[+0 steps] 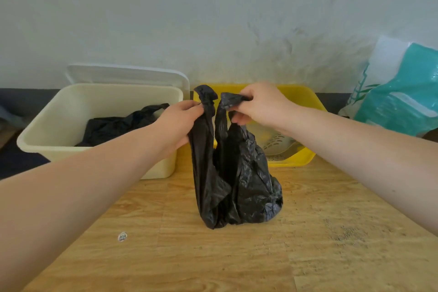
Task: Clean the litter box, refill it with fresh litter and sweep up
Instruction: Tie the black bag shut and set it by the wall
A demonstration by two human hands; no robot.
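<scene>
A black plastic bag [246, 180] stands on the wooden floor [213, 256] in the middle of the view, its bottom bulging. My left hand [180, 121] grips the bag's left handle strip. My right hand [258, 104] pinches the right handle strip near its top. Behind the bag lies a yellow litter tray [305, 97] holding a pale slotted scoop [279, 143] and a few grains. A teal and white litter sack [403, 99] leans against the wall at the right.
A cream plastic bin [59, 130] at the left holds another black bag [118, 125], with a white lid [128, 74] propped behind it. Spilled litter grains [348, 234] dot the floor at the right. A small round sticker [122, 236] lies at front left.
</scene>
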